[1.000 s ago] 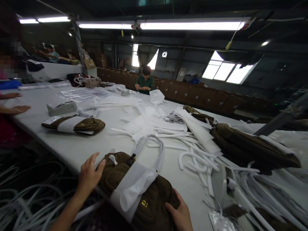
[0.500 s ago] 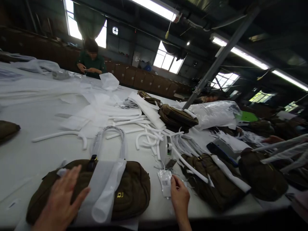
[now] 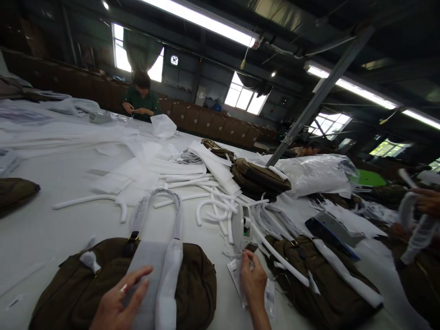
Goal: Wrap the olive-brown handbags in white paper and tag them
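A dark olive handbag (image 3: 192, 284) lies flat on the white table (image 3: 51, 220) right in front of me, a white foam sheet (image 3: 147, 266) wrapped over its middle and white-wrapped handles (image 3: 161, 201) arching up behind it. My left hand (image 3: 118, 300) rests on the bag and foam sheet, fingers spread. My right hand (image 3: 252, 279) pinches a small clear packet with a tag (image 3: 239, 275) beside the bag's right end.
More olive bags (image 3: 323, 275) lie to the right, another (image 3: 257, 176) further back. White foam tubes and sheets (image 3: 213, 201) litter the table's middle. A clear plastic bag (image 3: 316, 174) sits at right. A person in green (image 3: 140, 98) works across the table; another person's hands (image 3: 426, 201) at far right.
My view turned right and dropped. My right hand left the bag and took hold of the tag packet, lifting it slightly. My left hand slid onto the foam sheet.
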{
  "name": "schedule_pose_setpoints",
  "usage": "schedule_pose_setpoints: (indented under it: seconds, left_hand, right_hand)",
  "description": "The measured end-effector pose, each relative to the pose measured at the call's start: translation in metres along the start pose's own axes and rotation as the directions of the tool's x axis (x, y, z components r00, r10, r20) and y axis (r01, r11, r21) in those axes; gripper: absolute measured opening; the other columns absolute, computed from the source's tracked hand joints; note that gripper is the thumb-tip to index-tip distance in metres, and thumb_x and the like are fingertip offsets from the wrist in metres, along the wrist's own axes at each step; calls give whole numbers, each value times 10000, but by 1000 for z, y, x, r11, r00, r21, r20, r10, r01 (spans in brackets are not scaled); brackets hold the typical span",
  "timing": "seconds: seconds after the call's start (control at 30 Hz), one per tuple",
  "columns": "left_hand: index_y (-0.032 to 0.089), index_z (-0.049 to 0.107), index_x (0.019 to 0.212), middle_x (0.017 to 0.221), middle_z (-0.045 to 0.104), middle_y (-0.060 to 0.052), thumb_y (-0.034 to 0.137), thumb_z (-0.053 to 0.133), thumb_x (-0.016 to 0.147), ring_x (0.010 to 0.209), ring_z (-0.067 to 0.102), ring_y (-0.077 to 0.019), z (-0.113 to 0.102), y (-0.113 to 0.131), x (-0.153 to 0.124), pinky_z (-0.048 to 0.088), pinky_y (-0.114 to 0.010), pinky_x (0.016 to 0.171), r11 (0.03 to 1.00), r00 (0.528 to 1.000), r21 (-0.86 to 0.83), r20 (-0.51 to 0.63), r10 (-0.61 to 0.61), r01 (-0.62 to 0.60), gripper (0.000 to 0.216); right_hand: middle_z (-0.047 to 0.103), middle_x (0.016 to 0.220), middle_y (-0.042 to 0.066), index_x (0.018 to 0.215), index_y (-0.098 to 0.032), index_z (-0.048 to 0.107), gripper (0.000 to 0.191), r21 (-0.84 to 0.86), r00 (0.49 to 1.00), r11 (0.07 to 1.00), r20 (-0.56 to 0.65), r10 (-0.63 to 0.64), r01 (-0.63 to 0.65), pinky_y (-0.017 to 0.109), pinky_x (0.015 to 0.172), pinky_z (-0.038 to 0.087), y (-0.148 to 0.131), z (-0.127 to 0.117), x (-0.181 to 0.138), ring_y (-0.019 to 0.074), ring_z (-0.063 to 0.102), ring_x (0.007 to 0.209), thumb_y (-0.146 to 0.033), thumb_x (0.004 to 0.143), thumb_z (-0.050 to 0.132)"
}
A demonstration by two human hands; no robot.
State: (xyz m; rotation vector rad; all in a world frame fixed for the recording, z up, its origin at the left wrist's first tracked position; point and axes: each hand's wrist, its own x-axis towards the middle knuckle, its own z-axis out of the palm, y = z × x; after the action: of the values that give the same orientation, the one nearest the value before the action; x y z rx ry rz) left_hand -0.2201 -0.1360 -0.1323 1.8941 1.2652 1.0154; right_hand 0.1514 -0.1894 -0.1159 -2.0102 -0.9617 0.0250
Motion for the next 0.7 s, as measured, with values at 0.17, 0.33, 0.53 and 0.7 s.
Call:
schedule_pose_setpoints:
  seconds: [0.17,0.33,0.53,0.7]
  left_hand:
    - [206,671,1037,952,709,-56,510,519,862,864,655,-221,-2,69,44,554,-322,790,922,982,-344,115,-150,181,383]
    - [221,381,1406,1081,632,-93,443,596,834,739,579,-141,22,129,85,497,-270,686,837,936,-540,336,110,95,651]
    - [138,561,1238,726,624,3,359,705,735,485,425,-59,50,143,91,328,-198,479,790,673,-560,687,275,249,569]
    - [124,668,766,472,506,51,517,597,786,387,346,-57,46,125,88,224,-203,412,804,612,-476,769,184,356,399]
  right_hand:
    - [464,551,-77,837,-222,491,345,657,988,744,150,30,-122,254,566,449,-58,-31,8,120,503,517,-539,797,622]
    - [492,591,-74,835,-219,475,357,750,864,533,499,-66,-392,164,396,209,-113,-47,-7,19,287,392,-480,763,707]
    - [494,568,-67,816,-216,461,339,723,765,501,622,-169,-476,159,398,114,-133,-42,-34,4,221,388,-473,796,681]
    - [462,506,-68,775,-204,497,399,624,777,661,622,-96,-418,152,365,157,-96,-40,-32,23,268,362,-564,761,667]
